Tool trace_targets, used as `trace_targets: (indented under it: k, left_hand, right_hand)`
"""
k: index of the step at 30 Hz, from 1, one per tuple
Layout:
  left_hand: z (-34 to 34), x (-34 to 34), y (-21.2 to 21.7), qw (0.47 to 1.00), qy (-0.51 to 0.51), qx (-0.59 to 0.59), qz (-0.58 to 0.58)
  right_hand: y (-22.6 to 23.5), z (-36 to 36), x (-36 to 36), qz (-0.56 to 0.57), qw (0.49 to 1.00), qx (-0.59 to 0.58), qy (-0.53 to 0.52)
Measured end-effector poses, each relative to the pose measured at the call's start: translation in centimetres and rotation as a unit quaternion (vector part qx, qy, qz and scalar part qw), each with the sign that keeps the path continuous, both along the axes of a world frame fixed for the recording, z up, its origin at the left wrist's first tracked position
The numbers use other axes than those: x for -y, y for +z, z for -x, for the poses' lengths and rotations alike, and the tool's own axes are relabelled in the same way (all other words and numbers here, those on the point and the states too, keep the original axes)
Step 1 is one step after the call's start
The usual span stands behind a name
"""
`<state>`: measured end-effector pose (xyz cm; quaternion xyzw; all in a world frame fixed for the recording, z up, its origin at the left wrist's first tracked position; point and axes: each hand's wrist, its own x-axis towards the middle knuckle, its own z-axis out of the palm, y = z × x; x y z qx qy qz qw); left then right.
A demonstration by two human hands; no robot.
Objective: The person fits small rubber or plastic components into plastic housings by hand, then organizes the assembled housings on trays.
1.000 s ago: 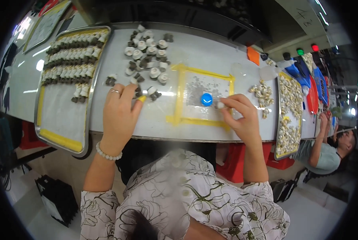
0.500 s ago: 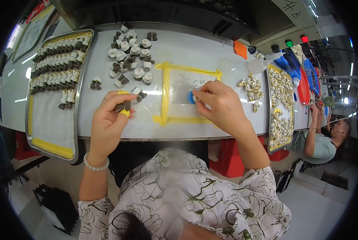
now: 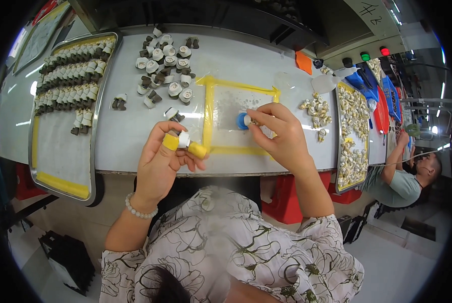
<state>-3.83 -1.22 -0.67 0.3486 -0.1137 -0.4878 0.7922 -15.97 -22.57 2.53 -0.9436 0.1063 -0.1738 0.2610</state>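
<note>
My left hand (image 3: 157, 159), with yellow coverings on its thumb and a finger, is closed on a small white figurine part (image 3: 184, 139) above the table's near edge. My right hand (image 3: 282, 132) pinches a small whitish piece (image 3: 248, 120) against a round blue cap (image 3: 241, 121). That cap lies on a clear sheet framed with yellow tape (image 3: 209, 121). Just beyond my left hand is a white figurine part with dark boots (image 3: 174, 114). Farther off, a loose group of similar booted parts (image 3: 170, 61) covers the table.
On the left, a metal tray (image 3: 64, 151) holds rows of booted parts. To the right are a pile of small white-and-gold pieces (image 3: 317, 112), a tray full of them (image 3: 352, 166) and a clear squeeze bottle (image 3: 326, 83). A co-worker (image 3: 400, 177) sits at far right.
My left hand has moved right and turned, so the white end of its part now shows instead of the dark boots. My right hand has shifted slightly right at the blue cap.
</note>
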Motion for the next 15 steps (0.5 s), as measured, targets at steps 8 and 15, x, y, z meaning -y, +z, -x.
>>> trace_targets:
  k: [8, 15]
  left_hand:
    - [1.5, 1.4, -0.6, 0.999, -0.008, -0.017, -0.031]
    - [2.4, 3.0, -0.6, 0.999, 0.004, -0.017, -0.034]
  right_hand:
    - [-0.5, 1.1, -0.3, -0.227, 0.973, 0.026, -0.003]
    - [0.2, 1.3, -1.4, -0.270, 0.962, 0.023, 0.014]
